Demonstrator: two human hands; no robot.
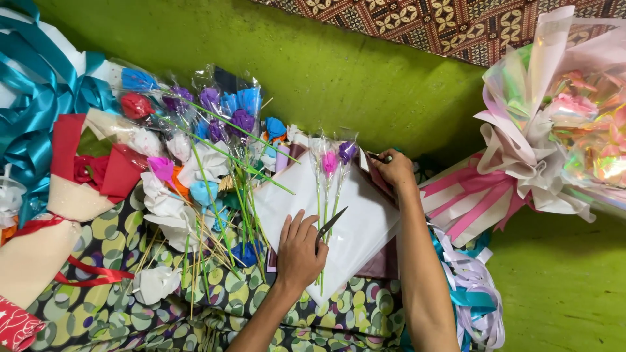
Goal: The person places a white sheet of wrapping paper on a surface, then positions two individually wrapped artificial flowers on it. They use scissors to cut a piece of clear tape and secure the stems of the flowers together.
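My left hand rests flat on a white sheet of wrapping paper, with a pair of scissors tucked under its thumb, blades pointing up and right. My right hand pinches the far right corner of the layered white and maroon paper. Two or three wrapped paper flowers with green stems, pink and purple, lie on the sheet between my hands.
A heap of paper flowers in blue, purple, red and white lies to the left on a spotted cloth. Teal ribbon and a red-and-cream bouquet sit far left. A finished pink bouquet lies at right, with ribbon coils below it.
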